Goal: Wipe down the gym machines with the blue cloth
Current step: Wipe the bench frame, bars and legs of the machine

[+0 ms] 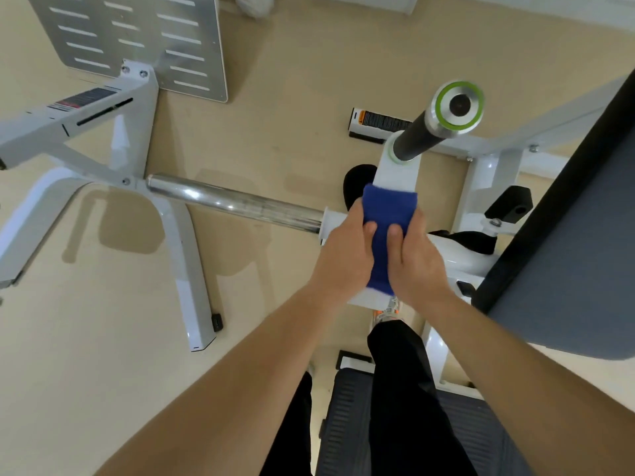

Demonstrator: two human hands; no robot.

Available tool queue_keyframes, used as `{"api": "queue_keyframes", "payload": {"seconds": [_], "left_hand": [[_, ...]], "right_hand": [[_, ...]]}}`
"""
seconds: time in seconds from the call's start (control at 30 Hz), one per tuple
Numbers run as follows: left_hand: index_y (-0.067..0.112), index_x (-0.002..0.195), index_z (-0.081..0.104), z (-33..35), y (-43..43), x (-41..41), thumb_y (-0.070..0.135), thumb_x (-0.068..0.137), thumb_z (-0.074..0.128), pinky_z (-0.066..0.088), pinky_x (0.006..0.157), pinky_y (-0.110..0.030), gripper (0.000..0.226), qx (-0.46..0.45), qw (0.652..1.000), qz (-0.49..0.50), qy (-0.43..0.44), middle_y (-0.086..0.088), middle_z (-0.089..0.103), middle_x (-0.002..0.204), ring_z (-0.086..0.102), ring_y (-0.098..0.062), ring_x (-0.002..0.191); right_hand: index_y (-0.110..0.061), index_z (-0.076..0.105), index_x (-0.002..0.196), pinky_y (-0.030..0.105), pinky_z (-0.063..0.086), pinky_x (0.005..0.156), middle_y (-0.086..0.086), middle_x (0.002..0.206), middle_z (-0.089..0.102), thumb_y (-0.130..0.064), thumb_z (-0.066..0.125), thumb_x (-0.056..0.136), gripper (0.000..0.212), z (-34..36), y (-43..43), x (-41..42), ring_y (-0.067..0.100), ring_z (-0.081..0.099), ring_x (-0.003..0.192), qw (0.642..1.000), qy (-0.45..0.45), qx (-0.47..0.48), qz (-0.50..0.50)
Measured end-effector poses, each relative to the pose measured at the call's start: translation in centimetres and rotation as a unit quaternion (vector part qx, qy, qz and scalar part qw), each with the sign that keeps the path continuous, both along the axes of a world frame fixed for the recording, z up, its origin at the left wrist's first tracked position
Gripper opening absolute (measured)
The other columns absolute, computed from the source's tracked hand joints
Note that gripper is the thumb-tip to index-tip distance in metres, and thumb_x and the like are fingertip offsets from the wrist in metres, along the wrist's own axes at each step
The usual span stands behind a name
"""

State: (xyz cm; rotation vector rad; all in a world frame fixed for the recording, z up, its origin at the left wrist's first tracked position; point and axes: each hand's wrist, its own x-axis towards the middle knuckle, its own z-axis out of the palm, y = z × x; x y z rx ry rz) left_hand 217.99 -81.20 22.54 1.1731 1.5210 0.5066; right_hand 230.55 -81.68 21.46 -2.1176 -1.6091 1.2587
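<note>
One blue cloth [390, 214] is folded over the flat white lever arm [398, 170] of a gym machine, covering its near part. Two hands grasp it, one on each side. The left hand [343, 255] clasps the cloth's left edge with its thumb laid on top and its fingers curled out of sight under the arm. The right hand [415, 259] does the same on the right edge, thumb on top. The two thumbs lie near each other on the cloth but do not touch.

Beyond the cloth, one black handle grip [421, 135] rises from the arm, capped by one silver end disc [459, 104] with a green ring. One chrome weight peg [233, 202] juts out to the left from the arm's pivot. One dark grey seat pad [567, 269] lies at the right.

At the left stands the white frame [68, 132] of a second machine, with one slotted grey plate [137, 39] behind it. Two warning labels show: one on that frame [82, 97], one on the near machine [381, 121]. Below are two legs in black trousers [402, 389] and one shoe [388, 310].
</note>
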Motion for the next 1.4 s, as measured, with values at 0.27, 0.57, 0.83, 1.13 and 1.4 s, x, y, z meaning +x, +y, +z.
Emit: {"api": "queue_keyframes", "payload": {"seconds": [0.27,0.57,0.83,1.13,1.4], "left_hand": [[0.023,0.144,0.037,-1.3,4.9,0.9,0.030,0.104,0.033,0.051,0.080,-0.037,0.041,0.054,0.997,-0.001,0.052,0.000,0.065,0.102,0.062,-0.017,0.087],[0.030,0.149,0.028,0.3,-7.8,-1.4,0.026,0.104,0.038,0.051,0.077,-0.023,0.046,-0.007,0.996,-0.021,0.083,0.010,0.064,0.105,0.062,-0.004,0.087],[0.017,0.115,0.068,7.1,-5.9,-1.4,0.008,0.093,0.049,0.054,0.088,-0.032,0.031,-0.054,0.974,0.045,0.213,0.001,0.072,0.105,0.067,-0.019,0.097],[0.025,0.127,0.055,17.5,-3.8,6.0,0.017,0.086,0.067,0.052,0.085,-0.032,0.044,-0.034,0.979,-0.011,0.200,0.008,0.064,0.111,0.063,-0.013,0.093],[0.036,0.113,0.058,20.9,1.7,10.4,0.023,0.073,0.074,0.048,0.082,-0.031,0.045,0.015,0.965,-0.206,0.160,0.004,0.055,0.107,0.057,-0.015,0.096]], "right_hand": [[-0.008,0.037,0.136,0.032,0.037,0.062,-0.008,0.085,0.054,-0.033,0.029,0.107,0.039,-0.4,4.5,0.2,0.010,0.054,0.071,0.997,0.042,0.059,-0.041],[-0.021,0.017,0.150,0.044,0.051,0.080,0.004,0.115,0.060,-0.048,0.026,0.099,0.059,0.6,-7.7,-1.2,0.023,0.060,0.094,1.000,-0.011,-0.029,-0.003],[-0.020,0.055,0.124,0.038,0.055,0.078,0.002,0.107,0.068,-0.031,0.061,0.096,0.030,8.5,-5.1,2.3,0.026,0.065,0.094,0.995,-0.059,-0.076,-0.024],[-0.033,0.048,0.098,0.030,0.041,0.070,-0.004,0.101,0.060,-0.019,0.064,0.090,0.022,21.0,-1.7,10.8,0.023,0.056,0.083,0.991,-0.030,-0.053,0.123],[-0.025,0.050,0.098,0.036,0.049,0.066,0.003,0.096,0.062,-0.008,0.056,0.085,0.022,27.4,1.3,15.2,0.026,0.059,0.082,0.986,-0.060,-0.067,0.141]]}}
